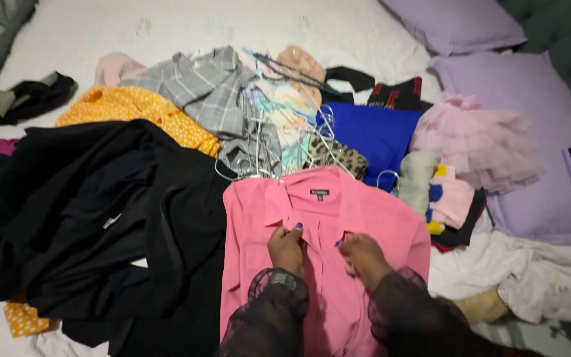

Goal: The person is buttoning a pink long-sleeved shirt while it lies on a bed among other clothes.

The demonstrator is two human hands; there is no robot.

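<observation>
Hands, left [287, 248] and right [363, 254], pinch pink shirt [325, 218] placket, clothes crowding both edges.

1. The person is wearing sheer black sleeves, showing at the lower centre of the frame.
2. Each sleeve is ending in a gathered, ruffled cuff at the wrist.
3. The left hand [287, 248] is showing dark purple polish on its nails.
4. The right hand [363, 254] is wearing no rings that can be seen.
</observation>
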